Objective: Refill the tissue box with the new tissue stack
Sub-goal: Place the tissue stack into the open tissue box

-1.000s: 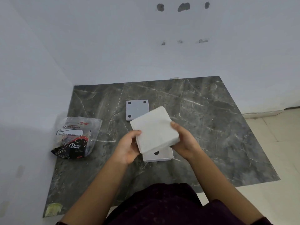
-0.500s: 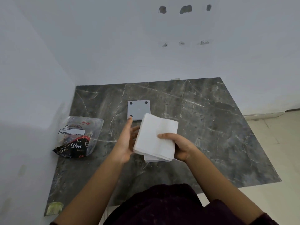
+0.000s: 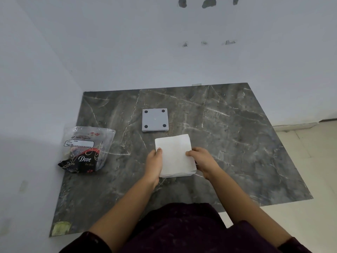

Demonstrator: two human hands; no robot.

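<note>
Stack (image 3: pixel 173 154) is seemingly being seated in the box (image 3: pixel 182 174), left grip (image 3: pixel 154 164) and right grip (image 3: pixel 201 161) both clasping its sides. Next it likely needs pressing level, then closing with the cover (image 3: pixel 155 119).

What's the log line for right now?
left hand: grips tissue stack, left edge | right hand: grips its right edge | grey panel: apart, behind

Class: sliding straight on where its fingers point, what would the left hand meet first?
The left hand, holding the tissue stack, would likely reach the grey four-dot panel beyond bare tabletop; depth unclear.
</note>
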